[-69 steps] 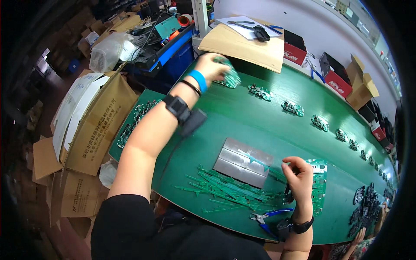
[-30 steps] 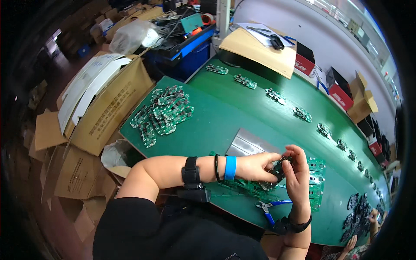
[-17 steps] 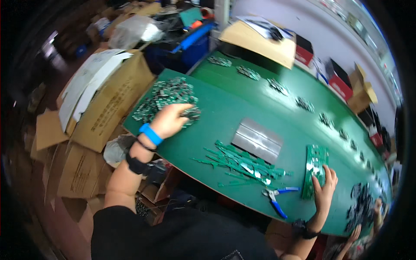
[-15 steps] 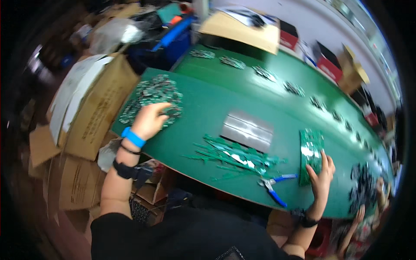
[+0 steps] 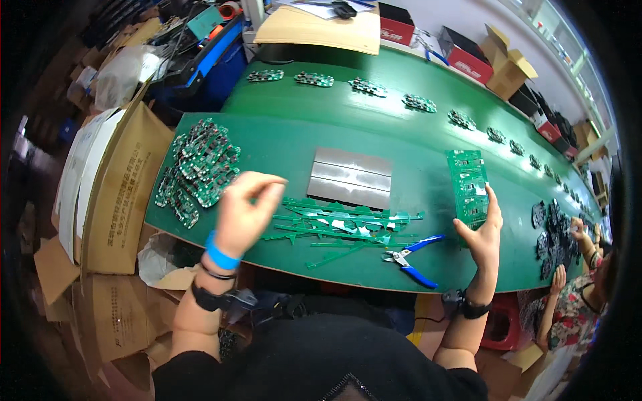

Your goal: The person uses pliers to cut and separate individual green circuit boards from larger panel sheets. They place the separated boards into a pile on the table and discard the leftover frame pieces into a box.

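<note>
- One gray metal plate (image 5: 351, 177) lies flat on the green tabletop (image 5: 274, 144).
- One green circuit-board panel (image 5: 468, 175) rests right of the metal plate, its near end between the thumb and fingers of the right hand (image 5: 485, 242).
- That hand's grip is spread wide, thumb by the panel's left edge, fingers by its right; whether it clasps the panel cannot be told.
- The left hand (image 5: 244, 210), one of the person's two, is raised left of the metal plate, fingers curled toward the thumb; nothing shows in its grip, and whether the tips meet is unclear.
- One pile of boards (image 5: 200, 160), too jumbled to count, sits farther left.
- Green strips (image 5: 328, 224), many and tangled, lie just in front of the metal plate.
- One pair of blue-handled cutters (image 5: 402, 256) lies open, front-right of it.
- Beyond it runs a row of at least nine board clumps (image 5: 419, 103).
</note>
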